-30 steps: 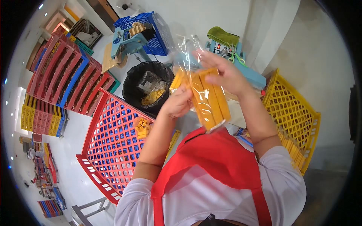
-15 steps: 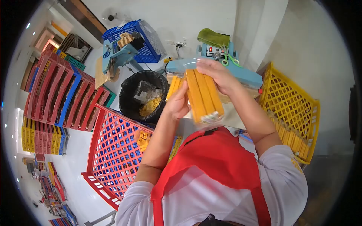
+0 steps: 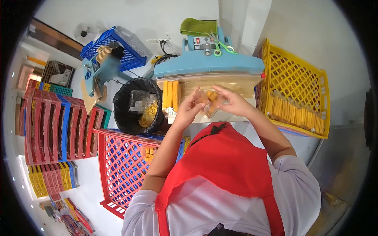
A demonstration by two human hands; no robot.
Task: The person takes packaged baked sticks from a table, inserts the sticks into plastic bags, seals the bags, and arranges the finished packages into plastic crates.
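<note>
Between my hands is a clear plastic bag [image 3: 210, 109] of thick yellow sticks, upright, so that mostly the stick ends show. My left hand [image 3: 191, 108] pinches the bag's left side near the top. On its right side, my right hand [image 3: 233, 101] grips the film with bent fingers. Just beyond the bag stands a light blue bag sealer [image 3: 208, 64] with a pale work surface in front. Another bag of yellow sticks [image 3: 170, 94] lies on that surface, left of my left hand.
A black-lined bin [image 3: 120, 108] with yellow scraps stands at the left, above a red crate [image 3: 103, 169]. To the right, a yellow crate [image 3: 295, 65] holds many packed yellow sticks. Green-handled scissors [image 3: 217, 51] and a green cloth [image 3: 198, 26] rest on the sealer.
The bag has turned from lying lengthwise in my hands to end-on, and both hands now hold its upper edges lower over the work surface. My view has shifted, showing more of the sealer.
</note>
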